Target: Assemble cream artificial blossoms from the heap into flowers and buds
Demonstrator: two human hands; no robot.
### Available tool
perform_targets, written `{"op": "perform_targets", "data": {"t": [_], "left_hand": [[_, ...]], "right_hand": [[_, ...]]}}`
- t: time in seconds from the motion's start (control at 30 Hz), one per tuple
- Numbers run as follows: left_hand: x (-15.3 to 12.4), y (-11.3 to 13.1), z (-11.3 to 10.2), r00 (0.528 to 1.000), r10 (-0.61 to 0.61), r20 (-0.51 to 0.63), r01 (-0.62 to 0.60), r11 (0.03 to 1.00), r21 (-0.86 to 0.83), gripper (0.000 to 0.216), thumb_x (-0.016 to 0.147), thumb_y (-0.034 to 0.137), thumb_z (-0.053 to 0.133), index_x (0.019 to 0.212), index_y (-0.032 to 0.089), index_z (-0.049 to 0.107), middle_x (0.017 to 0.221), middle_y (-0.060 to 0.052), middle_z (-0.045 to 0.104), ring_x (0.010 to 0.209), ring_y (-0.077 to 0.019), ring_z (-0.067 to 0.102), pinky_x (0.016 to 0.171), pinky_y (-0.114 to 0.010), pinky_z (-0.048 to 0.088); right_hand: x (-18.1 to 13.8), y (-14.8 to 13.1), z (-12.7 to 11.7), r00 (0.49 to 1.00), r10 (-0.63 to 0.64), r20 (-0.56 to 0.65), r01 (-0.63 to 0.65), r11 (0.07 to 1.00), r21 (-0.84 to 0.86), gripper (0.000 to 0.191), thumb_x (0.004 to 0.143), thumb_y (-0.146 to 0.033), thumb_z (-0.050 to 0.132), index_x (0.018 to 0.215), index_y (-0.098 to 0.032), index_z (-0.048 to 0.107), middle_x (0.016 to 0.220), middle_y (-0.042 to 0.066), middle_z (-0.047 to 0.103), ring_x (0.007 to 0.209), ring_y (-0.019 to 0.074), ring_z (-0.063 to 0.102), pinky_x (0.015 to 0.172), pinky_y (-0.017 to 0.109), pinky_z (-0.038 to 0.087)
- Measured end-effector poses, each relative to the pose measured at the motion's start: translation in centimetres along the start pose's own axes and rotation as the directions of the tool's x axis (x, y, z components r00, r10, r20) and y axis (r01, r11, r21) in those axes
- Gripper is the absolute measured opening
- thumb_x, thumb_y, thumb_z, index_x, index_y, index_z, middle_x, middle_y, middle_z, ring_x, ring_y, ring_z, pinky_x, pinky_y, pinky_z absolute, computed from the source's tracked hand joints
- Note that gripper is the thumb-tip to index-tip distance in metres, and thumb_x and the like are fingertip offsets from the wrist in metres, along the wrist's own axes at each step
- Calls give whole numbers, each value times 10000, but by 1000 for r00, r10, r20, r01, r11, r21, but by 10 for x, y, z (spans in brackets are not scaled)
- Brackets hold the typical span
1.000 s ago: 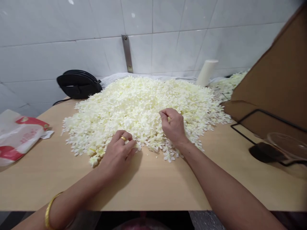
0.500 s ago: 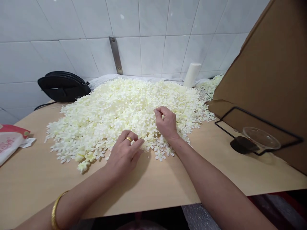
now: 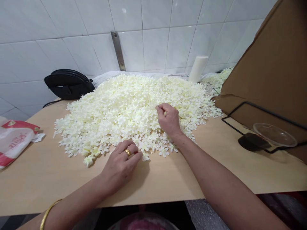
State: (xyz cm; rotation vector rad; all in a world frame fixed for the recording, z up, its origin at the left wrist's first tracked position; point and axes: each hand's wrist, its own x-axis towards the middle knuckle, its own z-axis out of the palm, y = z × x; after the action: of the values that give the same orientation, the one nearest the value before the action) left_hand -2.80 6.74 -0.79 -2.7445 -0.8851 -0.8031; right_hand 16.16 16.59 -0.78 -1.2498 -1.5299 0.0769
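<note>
A big heap of small cream-white fabric flowers [image 3: 134, 102] covers the middle of a light wooden table [image 3: 168, 179]. My left hand [image 3: 121, 161], with a gold ring, rests at the heap's near edge, its fingers curled together over a flower [image 3: 145, 156] on the table. My right hand [image 3: 168, 118] lies on the heap with thumb and fingers pinched around something I cannot make out. A gold bangle [image 3: 48, 212] circles my left wrist.
A black bag [image 3: 68, 83] sits at the back left by the tiled wall. A red-and-white plastic bag [image 3: 14, 140] lies at the left edge. A white cylinder [image 3: 198, 68] stands behind the heap. Brown cardboard [image 3: 271, 73], a black wire frame [image 3: 263, 111] and a clear dish [image 3: 274, 134] stand right.
My left hand has slid slightly back toward the table's near edge at the heap's rim. My right hand stays pinched on the heap. The view shifted a little.
</note>
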Motion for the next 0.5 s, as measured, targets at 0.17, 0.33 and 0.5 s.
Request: {"op": "perform_targets", "data": {"t": [0.17, 0.33, 0.5], "left_hand": [[-11, 4, -8, 998, -47, 42, 48, 999, -23, 141, 773, 79, 482, 814, 160, 590, 724, -59, 550, 821, -200, 471, 681, -325, 441], [-8, 5, -10, 988, -137, 74, 143, 987, -80, 103, 772, 147, 521, 842, 157, 596, 755, -67, 544, 846, -212, 453, 721, -347, 436], [1, 8, -2, 985, -145, 94, 154, 983, -97, 168, 796, 102, 454, 804, 153, 614, 742, -73, 546, 835, -209, 435, 694, -335, 429]], "right_hand": [[-1, 0, 1, 1000, 4, 17, -4, 1000, -4, 197, 784, -180, 408, 601, -192, 478, 592, -4, 489, 585, 136, 460, 596, 248, 357], [-3, -1, 1, 1000, 2, 28, -2, 1000, -6, 200, 788, -175, 407, 602, -191, 476, 592, -5, 489, 579, 131, 457, 581, 241, 352], [-4, -3, 1, 999, 3, 47, -2, 1000, -23, 194, 781, -173, 418, 598, -188, 479, 587, -4, 486, 579, 132, 464, 581, 242, 353]]}}
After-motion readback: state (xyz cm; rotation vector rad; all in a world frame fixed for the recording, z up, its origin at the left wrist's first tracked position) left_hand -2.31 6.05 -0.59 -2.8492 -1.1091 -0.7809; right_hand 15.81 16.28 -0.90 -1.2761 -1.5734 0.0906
